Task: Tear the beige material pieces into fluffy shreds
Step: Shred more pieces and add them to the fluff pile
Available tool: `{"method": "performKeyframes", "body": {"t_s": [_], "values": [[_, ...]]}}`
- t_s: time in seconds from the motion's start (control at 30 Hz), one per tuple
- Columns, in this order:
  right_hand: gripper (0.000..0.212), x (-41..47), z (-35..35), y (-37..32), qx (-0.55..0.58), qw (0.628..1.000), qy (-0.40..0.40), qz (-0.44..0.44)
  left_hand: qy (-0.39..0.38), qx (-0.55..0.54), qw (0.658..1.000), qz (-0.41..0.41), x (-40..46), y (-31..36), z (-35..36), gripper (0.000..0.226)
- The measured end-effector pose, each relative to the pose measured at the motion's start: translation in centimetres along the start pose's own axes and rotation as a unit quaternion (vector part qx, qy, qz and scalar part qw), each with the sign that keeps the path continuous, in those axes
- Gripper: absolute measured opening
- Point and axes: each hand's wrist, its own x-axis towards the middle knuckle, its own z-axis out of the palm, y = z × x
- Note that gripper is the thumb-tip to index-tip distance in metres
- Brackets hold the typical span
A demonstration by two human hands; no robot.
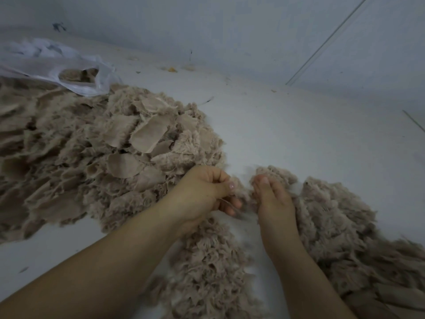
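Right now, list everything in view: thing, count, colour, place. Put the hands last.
untorn pile: one, beige, flat-backed pieces heaped at left
shredded pile: one, beige, fluffy, right and bottom centre
piece being torn: one, beige, between the hands
plastic bag: one, white translucent, upper left, beige material inside
floor: white-grey, small scraps near the wall
wall: pale blue-grey, top
left hand: pinches the piece
right hand: grips the piece

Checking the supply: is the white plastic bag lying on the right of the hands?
No, the white plastic bag lies far left, beyond the big pile.
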Motion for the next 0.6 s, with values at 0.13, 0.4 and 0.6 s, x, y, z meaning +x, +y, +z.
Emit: {"method": "performKeyframes", "body": {"t_s": [0.13, 0.4, 0.6], "values": [[0.026, -0.1, 0.0, 0.0, -0.016, 1.0, -0.003, -0.017, 0.001, -0.059, 0.998, 0.037, -0.4, 0.8, 0.1, 0.021], [0.012, -0.6, 0.1, -0.4, -0.02, 0.996, -0.005, -0.082, 0.115, 0.172, 0.969, 0.133, 0.0, 0.0, 0.3, 0.024], [0.03, -1.1, 0.2, -0.7, 0.054, 0.994, -0.061, -0.071, 0.081, 0.406, 0.846, 0.336, -0.6, -1.1, 0.5, 0.018]]}}
